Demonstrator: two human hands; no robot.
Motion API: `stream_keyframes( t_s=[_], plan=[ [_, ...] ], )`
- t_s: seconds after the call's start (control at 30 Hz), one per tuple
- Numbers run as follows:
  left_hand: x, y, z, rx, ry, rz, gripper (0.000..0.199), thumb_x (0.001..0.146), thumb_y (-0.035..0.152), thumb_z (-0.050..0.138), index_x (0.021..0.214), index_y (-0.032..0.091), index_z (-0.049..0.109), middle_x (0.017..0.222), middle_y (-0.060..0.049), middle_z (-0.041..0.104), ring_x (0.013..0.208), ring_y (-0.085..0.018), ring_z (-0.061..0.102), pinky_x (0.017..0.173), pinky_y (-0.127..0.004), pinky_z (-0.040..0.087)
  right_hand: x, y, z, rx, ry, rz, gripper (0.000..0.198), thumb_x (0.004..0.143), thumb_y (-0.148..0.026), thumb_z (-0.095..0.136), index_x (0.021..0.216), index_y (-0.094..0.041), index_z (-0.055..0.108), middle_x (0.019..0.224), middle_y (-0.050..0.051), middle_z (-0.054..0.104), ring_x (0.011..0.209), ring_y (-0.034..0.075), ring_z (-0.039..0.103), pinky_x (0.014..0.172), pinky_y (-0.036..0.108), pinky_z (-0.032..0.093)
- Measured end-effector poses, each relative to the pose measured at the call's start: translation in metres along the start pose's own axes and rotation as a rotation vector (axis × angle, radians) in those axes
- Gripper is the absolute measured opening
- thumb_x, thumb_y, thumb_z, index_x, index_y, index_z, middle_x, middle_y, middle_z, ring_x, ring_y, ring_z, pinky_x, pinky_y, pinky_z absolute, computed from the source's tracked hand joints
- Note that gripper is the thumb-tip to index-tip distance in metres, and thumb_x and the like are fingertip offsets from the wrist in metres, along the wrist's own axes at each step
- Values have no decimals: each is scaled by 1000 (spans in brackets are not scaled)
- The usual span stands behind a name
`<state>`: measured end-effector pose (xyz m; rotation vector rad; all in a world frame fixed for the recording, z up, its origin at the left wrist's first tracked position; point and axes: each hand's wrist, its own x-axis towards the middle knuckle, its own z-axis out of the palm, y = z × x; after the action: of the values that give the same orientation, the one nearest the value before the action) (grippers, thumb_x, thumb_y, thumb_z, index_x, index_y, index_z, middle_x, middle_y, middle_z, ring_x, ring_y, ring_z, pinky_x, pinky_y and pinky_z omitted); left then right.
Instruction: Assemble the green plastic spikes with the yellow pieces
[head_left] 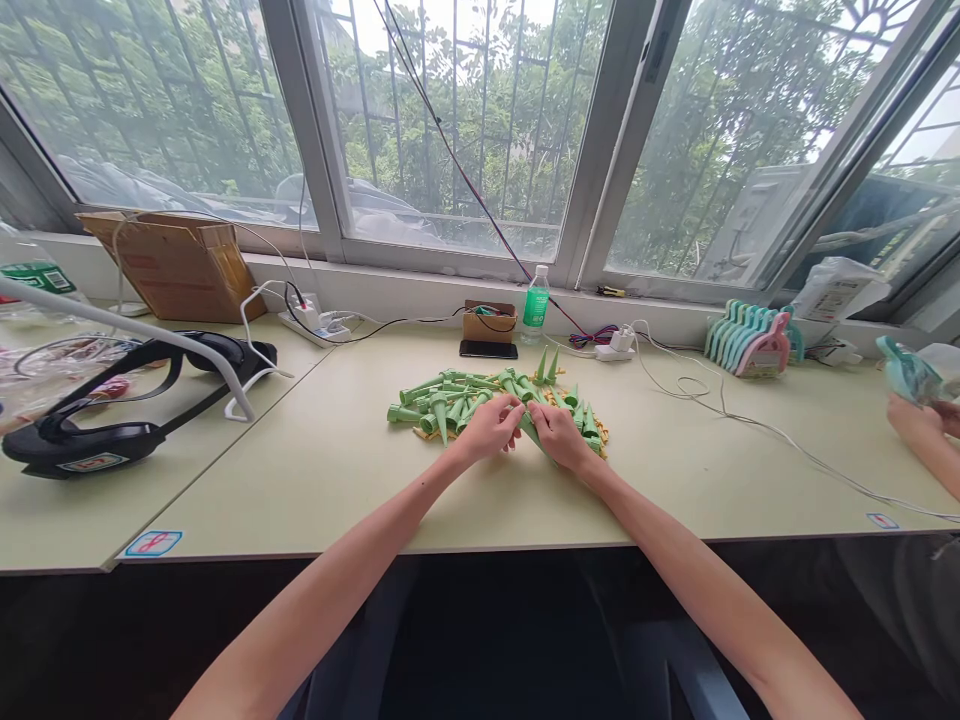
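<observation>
In front of me, my right hand (560,434) is closed around a green plastic spike (531,430), a hollow cone that slants down toward the table. My left hand (491,426) pinches at the upper end of this same spike, and its fingertips meet the right thumb. Whether a small part sits between those fingertips is hidden. Behind and beside both hands lies a heap of similar green spikes (444,408), most on their sides, a couple standing point up. Small yellow pieces (604,432) show beneath and around the heap.
Behind the heap are a black phone (488,349), a small cardboard box (489,322) and a bottle (535,305). A white cable (780,432) crosses the right side, near small hangers (750,338). Black headgear (112,420) lies left; another person's hand (919,420) holds something teal at right.
</observation>
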<state>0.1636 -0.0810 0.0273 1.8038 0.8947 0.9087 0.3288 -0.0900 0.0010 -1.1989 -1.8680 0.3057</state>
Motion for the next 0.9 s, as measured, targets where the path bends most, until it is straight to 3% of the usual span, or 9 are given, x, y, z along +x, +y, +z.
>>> stream_keyframes(
  t_s=[0.9],
  plan=[
    [-2,3,-1,72,-57,-36,25,92,40,44,85,18,53,60,-1,61,47,-11,57,44,-21,47,0,1,-2,-5,-25,-9,44,98,-44,31,60,-21,34,54,-2,40,50,13,34,52,28,27]
  ],
)
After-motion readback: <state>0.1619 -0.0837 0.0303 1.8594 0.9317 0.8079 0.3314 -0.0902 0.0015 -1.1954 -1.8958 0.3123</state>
